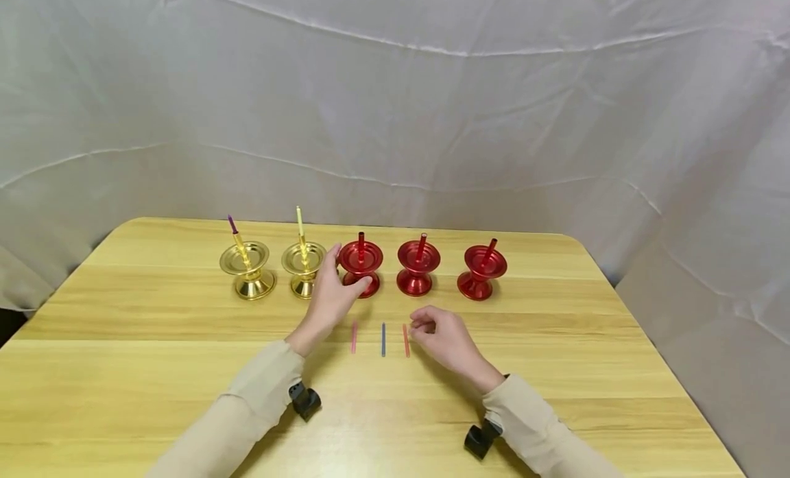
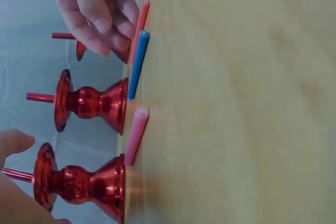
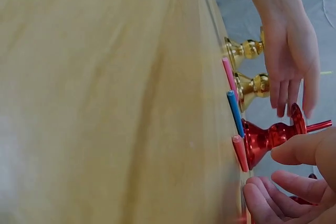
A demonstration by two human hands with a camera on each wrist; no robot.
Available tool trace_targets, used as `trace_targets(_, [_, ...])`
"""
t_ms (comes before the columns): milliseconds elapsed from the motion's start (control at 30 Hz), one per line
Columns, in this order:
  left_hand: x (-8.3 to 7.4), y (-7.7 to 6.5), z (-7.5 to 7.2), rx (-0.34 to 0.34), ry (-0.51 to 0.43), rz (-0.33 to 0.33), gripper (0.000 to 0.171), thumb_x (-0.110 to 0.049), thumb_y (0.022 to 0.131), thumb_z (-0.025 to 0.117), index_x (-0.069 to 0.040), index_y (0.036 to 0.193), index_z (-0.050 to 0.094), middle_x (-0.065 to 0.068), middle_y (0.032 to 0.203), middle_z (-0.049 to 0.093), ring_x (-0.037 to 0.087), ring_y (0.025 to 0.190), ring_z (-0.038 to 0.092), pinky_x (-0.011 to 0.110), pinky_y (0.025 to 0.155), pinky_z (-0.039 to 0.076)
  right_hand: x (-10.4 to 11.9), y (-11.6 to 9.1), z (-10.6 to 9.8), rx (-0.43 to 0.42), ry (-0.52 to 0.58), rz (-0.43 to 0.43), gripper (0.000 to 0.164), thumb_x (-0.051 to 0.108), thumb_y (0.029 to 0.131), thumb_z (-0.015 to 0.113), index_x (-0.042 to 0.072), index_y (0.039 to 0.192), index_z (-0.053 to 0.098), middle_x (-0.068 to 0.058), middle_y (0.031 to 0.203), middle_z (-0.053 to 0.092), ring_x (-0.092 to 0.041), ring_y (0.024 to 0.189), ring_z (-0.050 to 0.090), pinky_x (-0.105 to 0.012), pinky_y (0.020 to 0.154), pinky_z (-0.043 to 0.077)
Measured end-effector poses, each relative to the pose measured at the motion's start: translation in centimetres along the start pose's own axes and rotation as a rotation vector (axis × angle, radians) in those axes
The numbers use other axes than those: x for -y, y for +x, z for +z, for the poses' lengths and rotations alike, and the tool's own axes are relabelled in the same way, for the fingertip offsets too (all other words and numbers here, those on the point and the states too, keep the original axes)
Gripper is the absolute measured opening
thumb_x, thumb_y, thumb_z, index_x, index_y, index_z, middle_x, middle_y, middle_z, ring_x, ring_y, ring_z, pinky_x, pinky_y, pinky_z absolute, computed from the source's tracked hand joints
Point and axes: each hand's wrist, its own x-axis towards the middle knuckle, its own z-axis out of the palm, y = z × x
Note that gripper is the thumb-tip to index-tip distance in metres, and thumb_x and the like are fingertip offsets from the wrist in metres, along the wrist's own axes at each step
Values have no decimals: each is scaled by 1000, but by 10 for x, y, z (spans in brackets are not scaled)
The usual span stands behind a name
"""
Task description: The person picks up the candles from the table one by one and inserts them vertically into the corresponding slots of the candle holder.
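Near the centre of the head view, the left hand [image 1: 330, 296] is spread wide beside a red candle holder [image 1: 372, 258], thumb and forefinger at either side of its dish; whether they touch it I cannot tell. Lower and right of centre, the right hand [image 1: 447, 337] is loosely bent, with a narrow gap between thumb and fingers and nothing in it, just beside an orange-red candle [image 1: 406, 341]. This candle lies on the table [image 1: 123, 313] at the middle of the frame, with a blue candle [image 1: 383, 339] and then a pink candle [image 1: 354, 337] to its left.

Two more red holders, the middle one [image 1: 415, 280] and the right one [image 1: 475, 284], stand right of centre, their tubes upright or slightly tilted. At centre left, one gold holder [image 1: 254, 284] carries a purple candle [image 1: 232, 224] and the other gold holder [image 1: 302, 284] a pale yellow candle [image 1: 300, 221]. Grey cloth [image 1: 395, 108] fills the upper frame. Along the bottom, black wrist cameras [image 1: 305, 401] sit by beige sleeves [image 1: 265, 382]; any lettering on them is too small to read.
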Motion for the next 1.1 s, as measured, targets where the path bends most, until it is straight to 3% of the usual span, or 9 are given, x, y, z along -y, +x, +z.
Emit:
trace_targets(267, [0, 15, 6, 22, -43, -112, 92, -16, 84, 75, 0, 152, 15, 21, 151, 29, 34, 136, 34, 44, 111, 29, 0, 0, 4, 51, 14, 32, 15, 4, 80, 73, 0, 94, 69, 0, 80, 67, -10, 73, 61, -25, 68, 52])
trace_targets(433, [3, 19, 7, 34, -92, -179, 93, -17, 84, 76, 0, 152, 15, 22, 150, 32, 34, 135, 34, 43, 111, 30, 4, 2, 7, 59, -44, 16, 10, 5, 78, 76, 3, 85, 70, 2, 72, 64, -8, 68, 58, -25, 67, 51])
trace_targets(700, [8, 20, 9, 15, -217, -171, 87, -13, 83, 77, -1, 150, 22, 20, 146, 37, 30, 133, 38, 39, 109, 33, 12, 6, 9, 68, -193, -49, 26, 4, 77, 76, 9, 62, 56, 6, 54, 44, -6, 54, 38, -21, 55, 30])
trace_targets(900, [9, 19, 9, 11, -237, -162, 84, -11, 83, 77, -1, 148, 24, 19, 144, 40, 30, 132, 39, 39, 108, 35, 10, 5, 9, 55, -215, -118, 8, -6, 77, 72, 2, 76, 71, 2, 66, 61, -8, 64, 53, -25, 63, 46])
trace_targets(1100, [11, 19, 9, 21, -230, -170, 84, -11, 84, 76, -4, 149, 25, 18, 146, 38, 30, 133, 38, 40, 109, 34, 8, 5, 7, 72, -242, -158, 20, -11, 78, 65, -1, 91, 76, -8, 85, 72, -20, 80, 65, -35, 73, 53])
